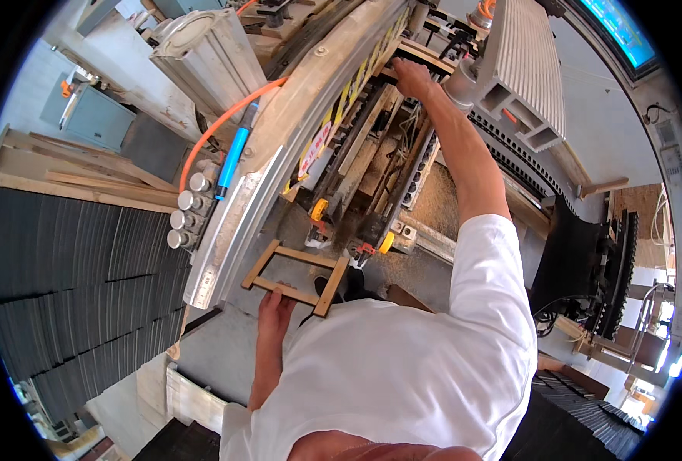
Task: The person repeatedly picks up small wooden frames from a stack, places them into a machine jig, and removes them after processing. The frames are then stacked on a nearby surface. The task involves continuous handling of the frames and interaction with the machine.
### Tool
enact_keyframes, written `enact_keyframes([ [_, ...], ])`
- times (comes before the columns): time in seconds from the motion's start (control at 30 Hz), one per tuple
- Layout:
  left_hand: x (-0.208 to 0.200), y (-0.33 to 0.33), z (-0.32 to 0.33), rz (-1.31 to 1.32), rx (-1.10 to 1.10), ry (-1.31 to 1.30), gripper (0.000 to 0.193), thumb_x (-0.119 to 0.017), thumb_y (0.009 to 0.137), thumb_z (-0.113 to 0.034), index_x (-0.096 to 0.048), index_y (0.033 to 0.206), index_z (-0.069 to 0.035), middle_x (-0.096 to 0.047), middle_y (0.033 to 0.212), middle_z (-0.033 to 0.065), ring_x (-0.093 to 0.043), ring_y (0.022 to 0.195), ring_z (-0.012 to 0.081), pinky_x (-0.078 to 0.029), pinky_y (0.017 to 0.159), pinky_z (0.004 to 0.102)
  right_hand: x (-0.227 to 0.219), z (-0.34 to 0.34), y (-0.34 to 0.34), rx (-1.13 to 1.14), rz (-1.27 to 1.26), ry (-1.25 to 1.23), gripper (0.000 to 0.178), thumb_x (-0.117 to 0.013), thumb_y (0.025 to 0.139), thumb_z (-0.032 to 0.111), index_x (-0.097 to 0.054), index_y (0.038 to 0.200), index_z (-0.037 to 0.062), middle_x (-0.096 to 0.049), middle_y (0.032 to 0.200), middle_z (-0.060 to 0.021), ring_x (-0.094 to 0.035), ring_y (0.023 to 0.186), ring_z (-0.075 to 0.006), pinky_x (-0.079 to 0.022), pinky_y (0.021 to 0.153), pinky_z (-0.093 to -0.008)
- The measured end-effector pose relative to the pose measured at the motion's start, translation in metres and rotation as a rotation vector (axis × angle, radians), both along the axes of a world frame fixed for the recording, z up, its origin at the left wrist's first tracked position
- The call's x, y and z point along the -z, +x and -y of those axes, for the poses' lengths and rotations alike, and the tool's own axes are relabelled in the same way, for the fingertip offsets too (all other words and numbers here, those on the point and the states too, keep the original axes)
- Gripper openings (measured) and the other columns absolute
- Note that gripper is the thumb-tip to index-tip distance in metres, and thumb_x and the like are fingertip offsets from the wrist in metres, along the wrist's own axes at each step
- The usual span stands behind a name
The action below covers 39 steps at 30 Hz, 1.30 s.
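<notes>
A small rectangular wooden frame [322, 301] hangs low in front of my body, its side bars sticking out past the corners. My left hand [278, 301] is closed on its near bar. Far ahead, my right arm stretches over the machine bed, and my right hand [413, 78] is curled at the far end of the rails. Beside its fingers lies a light wooden strip [425, 55]. What those fingers grip is hidden. Two dark rails [391, 200] run from there toward me, with yellow knobs [387, 243] at their near ends.
A metal beam [237, 207] with a yellow-black warning strip borders the bed on the left. An orange hose [210, 131] and blue tube [234, 157] run along it. Dark stacked strips [79, 269] fill the left side. A ribbed metal housing [529, 69] overhangs at right, near a screen [618, 31].
</notes>
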<state>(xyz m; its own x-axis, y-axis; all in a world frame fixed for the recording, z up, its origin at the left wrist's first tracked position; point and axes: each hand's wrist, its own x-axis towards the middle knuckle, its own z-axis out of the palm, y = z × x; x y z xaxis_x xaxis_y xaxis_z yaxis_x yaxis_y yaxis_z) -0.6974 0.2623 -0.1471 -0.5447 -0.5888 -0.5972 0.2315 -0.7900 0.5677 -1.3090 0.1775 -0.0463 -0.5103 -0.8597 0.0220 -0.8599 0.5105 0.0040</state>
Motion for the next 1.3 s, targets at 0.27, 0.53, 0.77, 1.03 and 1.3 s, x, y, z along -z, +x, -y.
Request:
enact_keyframes([
  [0.27,0.000,-0.031,0.005,0.059,0.095,-0.072,0.035,-0.062,0.089,-0.025,-0.051,0.115,-0.004,-0.060,0.106,0.0059,-0.058,0.100,0.0193,-0.048,0.087,0.0344,-0.014,0.000,0.006,-0.048,-0.086,0.103,0.030,-0.055,0.081,0.004,-0.052,0.110,0.0033,-0.063,0.103,-0.0159,-0.061,0.096,-0.0346,-0.048,0.075,-0.0468],
  [0.53,0.016,-0.007,-0.023,0.067,-0.077,-0.042,0.031,-0.061,0.089,-0.025,-0.053,0.112,-0.005,-0.060,0.106,0.0063,-0.059,0.098,0.0197,-0.049,0.087,0.0374,-0.016,0.003,0.011,0.009,-0.189,0.170,0.023,-0.053,0.084,0.007,-0.054,0.107,0.0061,-0.064,0.103,-0.0129,-0.062,0.094,-0.0330,-0.041,0.084,-0.0528],
  [0.77,0.035,0.005,-0.037,0.119,-0.182,-0.045,0.027,-0.059,0.090,-0.023,-0.053,0.108,-0.003,-0.061,0.103,0.0078,-0.060,0.094,0.0197,-0.051,0.081,0.0358,-0.027,-0.002,0.025,-0.027,-0.407,0.256,0.041,-0.056,0.084,0.009,-0.048,0.124,0.0059,-0.064,0.101,-0.0130,-0.059,0.100,-0.0328,-0.036,0.092,-0.0562],
  [1.03,0.026,-0.011,-0.041,0.243,-0.259,-0.113,0.027,-0.056,0.091,-0.020,-0.053,0.107,0.000,-0.061,0.103,0.0097,-0.060,0.095,0.0206,-0.049,0.082,0.0349,-0.022,-0.008,0.023,-0.040,-0.446,0.164,0.057,-0.064,0.077,0.010,-0.042,0.130,0.0095,-0.054,0.120,-0.0161,-0.049,0.117,-0.0324,-0.033,0.100,-0.0552],
  [1.3,0.031,0.005,-0.050,0.367,-0.372,-0.150,0.034,-0.054,0.089,-0.015,-0.051,0.119,0.000,-0.060,0.108,0.0097,-0.060,0.098,0.0212,-0.052,0.081,0.0354,-0.032,-0.002,0.034,-0.145,-0.419,0.298,0.081,-0.069,0.073,0.014,-0.030,0.140,0.0333,-0.044,0.134,-0.0075,-0.047,0.120,-0.0264,-0.043,0.095,-0.0439],
])
